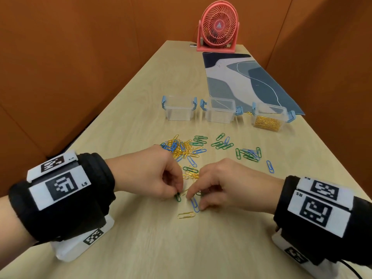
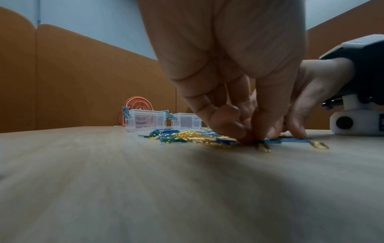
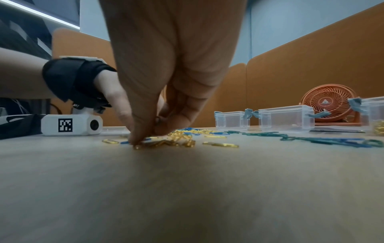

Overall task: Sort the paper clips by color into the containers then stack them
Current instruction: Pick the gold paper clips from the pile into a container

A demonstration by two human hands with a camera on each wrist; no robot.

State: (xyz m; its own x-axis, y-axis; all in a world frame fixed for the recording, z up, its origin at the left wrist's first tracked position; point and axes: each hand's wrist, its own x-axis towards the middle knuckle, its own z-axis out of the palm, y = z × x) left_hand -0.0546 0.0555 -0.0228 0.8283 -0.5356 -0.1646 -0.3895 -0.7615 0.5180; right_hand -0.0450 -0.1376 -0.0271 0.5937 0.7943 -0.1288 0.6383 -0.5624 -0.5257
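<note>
Broadly, the sorting is barely begun. On the long wooden table (image 1: 141,248) a patterned blue mat (image 1: 241,77) lies at the far right, with a pink fan (image 1: 218,27) standing behind it. In front of the mat three clear containers sit in a row: the left one (image 1: 179,109) and the middle one (image 1: 220,112) look empty, while the right one (image 1: 268,119) holds a layer of gold clips. None is stacked yet.

Nearer the person, the loose paper clips (image 1: 185,150) are spread across the table — gold, blue and green mixed in one heap, with a green-and-blue group (image 1: 248,154) to its right and stray ones about. So by my reading part of the gold is done, and all the blue and green remains.

Both hands work at the near edge of the scatter. The left hand (image 1: 145,174) has its fingers curled down, pinching a green clip (image 1: 177,197) against the table. The right hand (image 1: 225,186) has its fingertips drawn together over gold clips, one finger touching a blue clip (image 1: 194,204); whether it actually grips a clip I cannot tell. A single gold clip (image 1: 186,215) lies just in front of them.
</note>
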